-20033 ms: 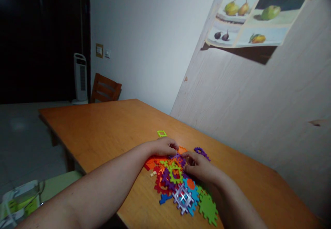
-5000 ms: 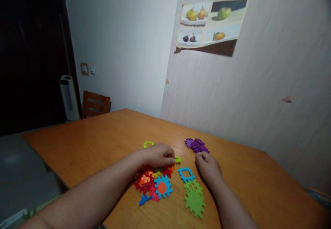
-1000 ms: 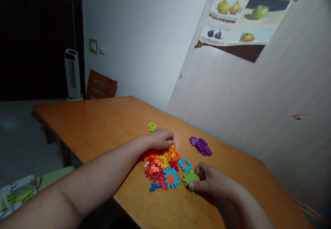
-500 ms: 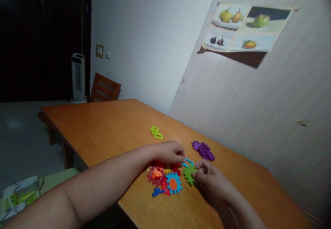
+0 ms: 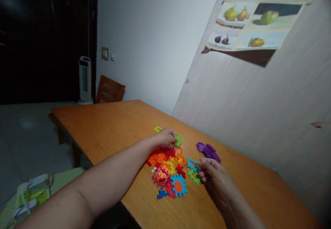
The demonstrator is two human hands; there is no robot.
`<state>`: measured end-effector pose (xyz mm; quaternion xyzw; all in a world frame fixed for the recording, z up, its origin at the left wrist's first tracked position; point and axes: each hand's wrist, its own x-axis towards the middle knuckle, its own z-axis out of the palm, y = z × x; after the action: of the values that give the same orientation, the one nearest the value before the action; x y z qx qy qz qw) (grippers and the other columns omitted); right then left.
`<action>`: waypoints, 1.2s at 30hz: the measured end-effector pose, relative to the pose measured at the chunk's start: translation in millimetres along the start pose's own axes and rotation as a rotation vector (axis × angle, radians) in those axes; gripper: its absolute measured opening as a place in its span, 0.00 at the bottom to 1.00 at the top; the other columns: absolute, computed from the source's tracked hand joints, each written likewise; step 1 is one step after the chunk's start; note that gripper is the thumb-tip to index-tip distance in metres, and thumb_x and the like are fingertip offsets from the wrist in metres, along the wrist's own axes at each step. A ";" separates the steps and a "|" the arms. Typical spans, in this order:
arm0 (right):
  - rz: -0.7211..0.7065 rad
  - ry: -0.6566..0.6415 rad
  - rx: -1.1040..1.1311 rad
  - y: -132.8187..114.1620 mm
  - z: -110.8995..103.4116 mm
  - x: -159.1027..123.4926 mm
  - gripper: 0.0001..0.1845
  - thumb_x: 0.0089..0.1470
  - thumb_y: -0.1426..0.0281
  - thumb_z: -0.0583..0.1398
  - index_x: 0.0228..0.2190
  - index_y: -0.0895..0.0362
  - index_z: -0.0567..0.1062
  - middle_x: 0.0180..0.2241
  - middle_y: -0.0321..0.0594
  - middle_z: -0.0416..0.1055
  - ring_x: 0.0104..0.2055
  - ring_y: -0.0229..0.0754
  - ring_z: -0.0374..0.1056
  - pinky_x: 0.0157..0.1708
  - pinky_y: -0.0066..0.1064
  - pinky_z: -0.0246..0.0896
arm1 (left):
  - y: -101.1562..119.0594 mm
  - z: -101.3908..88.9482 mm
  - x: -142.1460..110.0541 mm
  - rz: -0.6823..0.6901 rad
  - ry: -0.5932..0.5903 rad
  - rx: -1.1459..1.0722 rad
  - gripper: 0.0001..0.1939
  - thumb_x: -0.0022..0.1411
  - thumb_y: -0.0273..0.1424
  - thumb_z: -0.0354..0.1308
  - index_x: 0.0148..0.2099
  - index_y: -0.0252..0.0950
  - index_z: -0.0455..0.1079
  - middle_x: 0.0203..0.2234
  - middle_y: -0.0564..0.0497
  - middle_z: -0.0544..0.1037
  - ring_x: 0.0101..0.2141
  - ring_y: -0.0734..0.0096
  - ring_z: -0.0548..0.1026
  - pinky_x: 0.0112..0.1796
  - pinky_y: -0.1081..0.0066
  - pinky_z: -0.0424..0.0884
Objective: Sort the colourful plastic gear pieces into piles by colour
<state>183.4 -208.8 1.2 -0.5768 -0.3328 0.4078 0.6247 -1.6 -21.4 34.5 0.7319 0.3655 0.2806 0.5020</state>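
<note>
A heap of colourful toothed plastic tiles (image 5: 168, 170) in red, orange, yellow and blue lies on the wooden table (image 5: 108, 125). My left hand (image 5: 165, 138) is closed on a green tile (image 5: 178, 140) at the far side of the heap, beside a light green tile (image 5: 157, 129). My right hand (image 5: 216, 177) rests on the table with curled fingers touching a green lattice tile (image 5: 194, 176) next to a blue frame tile (image 5: 191, 164). A small stack of purple tiles (image 5: 208, 151) lies just beyond that hand.
A wall with a fruit poster (image 5: 253, 25) runs along the table's right side. A wooden chair (image 5: 110, 89) and a white tower heater (image 5: 84, 80) stand at the far end. A pale green surface with a box (image 5: 33, 192) sits low at left.
My left hand took a green tile from my right hand and carried it to the far side of the heap. My right hand dropped to the table by the green lattice tile.
</note>
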 end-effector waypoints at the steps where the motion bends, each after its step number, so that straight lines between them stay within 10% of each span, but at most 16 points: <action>1: 0.006 0.019 -0.019 1.2 -3.0 1.8 0.20 0.48 0.55 0.70 0.31 0.56 0.72 0.24 0.35 0.70 0.23 0.34 0.63 0.20 0.24 0.56 | -3.0 -7.4 5.8 -0.034 0.116 0.037 0.05 0.52 0.25 0.62 0.32 0.34 0.68 0.19 0.57 0.68 0.19 0.77 0.64 0.20 0.77 0.55; 8: -0.055 0.038 -0.237 5.3 -14.1 5.4 0.20 0.52 0.53 0.66 0.27 0.55 0.70 0.20 0.32 0.66 0.20 0.33 0.56 0.20 0.26 0.46 | -20.2 -43.5 24.5 -0.048 0.403 0.212 0.06 0.56 0.29 0.60 0.37 0.35 0.68 0.24 0.52 0.73 0.25 0.73 0.69 0.26 0.76 0.60; 17: -0.212 -0.011 -0.758 14.0 -29.8 15.3 0.20 0.48 0.53 0.67 0.32 0.57 0.75 0.25 0.34 0.68 0.28 0.39 0.62 0.28 0.30 0.54 | -26.8 -37.0 22.4 -0.019 0.146 0.497 0.09 0.50 0.25 0.59 0.20 0.34 0.65 0.14 0.56 0.62 0.20 0.75 0.62 0.25 0.74 0.55; 28: -0.161 -0.153 -0.935 -1.0 -19.4 -2.6 0.19 0.41 0.60 0.71 0.28 0.54 0.68 0.24 0.30 0.64 0.27 0.37 0.57 0.27 0.29 0.47 | -10.0 -24.8 11.8 0.228 0.028 0.596 0.09 0.56 0.31 0.56 0.34 0.33 0.77 0.27 0.49 0.78 0.29 0.68 0.72 0.30 0.73 0.62; 36: -0.099 -0.120 -0.430 4.0 -7.1 -1.9 0.15 0.46 0.63 0.66 0.28 0.53 0.64 0.20 0.27 0.60 0.21 0.34 0.56 0.23 0.27 0.49 | 6.7 -2.4 -10.6 0.322 -0.271 0.391 0.12 0.62 0.35 0.56 0.38 0.32 0.76 0.27 0.50 0.76 0.28 0.72 0.70 0.29 0.75 0.63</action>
<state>188.3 -213.6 -3.5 -0.6545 -0.4763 0.3300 0.4857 -7.9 -30.4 41.1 0.8942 0.2214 0.1807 0.3445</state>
